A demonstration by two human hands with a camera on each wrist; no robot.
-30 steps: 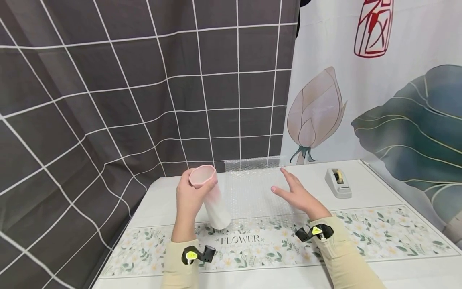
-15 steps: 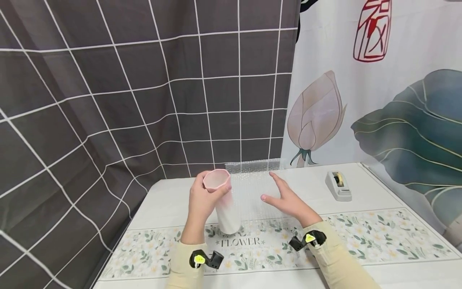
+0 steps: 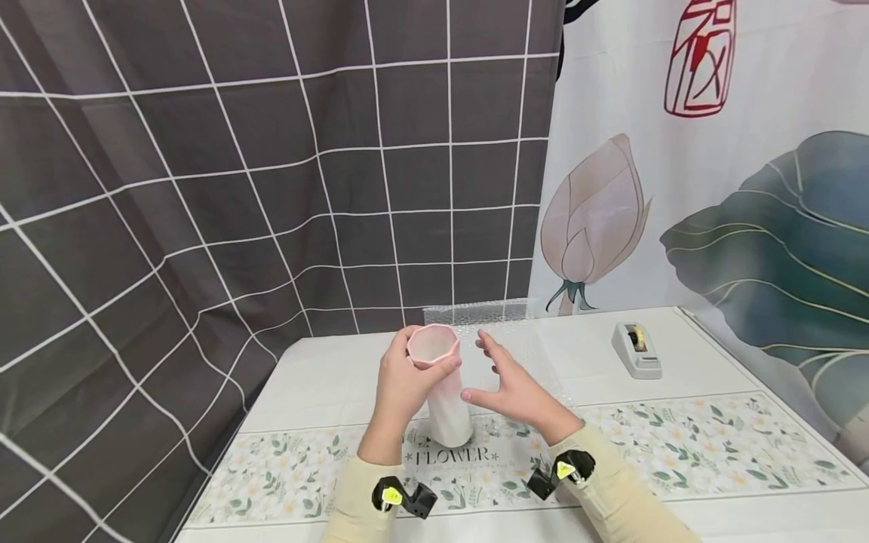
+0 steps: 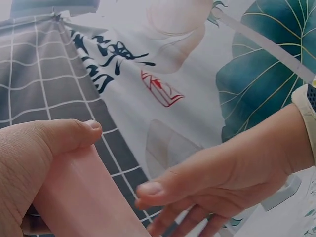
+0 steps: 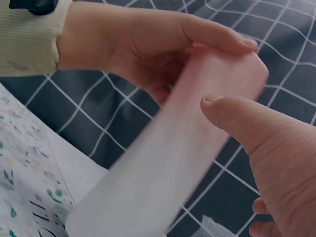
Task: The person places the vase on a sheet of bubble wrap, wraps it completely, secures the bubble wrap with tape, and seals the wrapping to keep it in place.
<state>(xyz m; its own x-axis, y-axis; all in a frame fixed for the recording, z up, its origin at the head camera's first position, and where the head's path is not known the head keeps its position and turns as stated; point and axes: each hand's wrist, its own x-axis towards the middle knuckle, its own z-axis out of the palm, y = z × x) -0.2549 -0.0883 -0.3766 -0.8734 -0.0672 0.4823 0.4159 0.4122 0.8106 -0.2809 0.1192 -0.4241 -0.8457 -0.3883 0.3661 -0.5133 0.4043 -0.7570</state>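
Cream sleeves [image 3: 363,498] enter at the bottom edge of the head view, each with a black wrist camera [image 3: 410,498] strapped on. Just above, at centre, the left hand [image 3: 410,381] grasps a vase [image 3: 449,418] near its rim, thumb across the near side. The right hand [image 3: 512,392], right of centre, holds nothing, its thumb and fingers spread beside the vase; the left wrist view shows a narrow gap between them.

Pink at the top and white below, the vase leans: in the head view its long axis runs from the rim, upper left, to the base, lower right, with the mouth facing up toward the camera. In the right wrist view the same axis climbs from lower left to upper right. Only the head view looks into its mouth; the left wrist view catches just the pink part. Whether the base touches the table [image 3: 319,377] I cannot tell.

Beneath and behind lie a floral band [image 3: 686,441] lettered FLOWER and clear bubble wrap [image 3: 475,313]. Farther off, at right, sits a grey tape dispenser [image 3: 638,354]. Behind everything hang a dark grid curtain [image 3: 237,181], left, and a pale curtain [image 3: 611,83], right, whose black lettering shows more fully in the left wrist view
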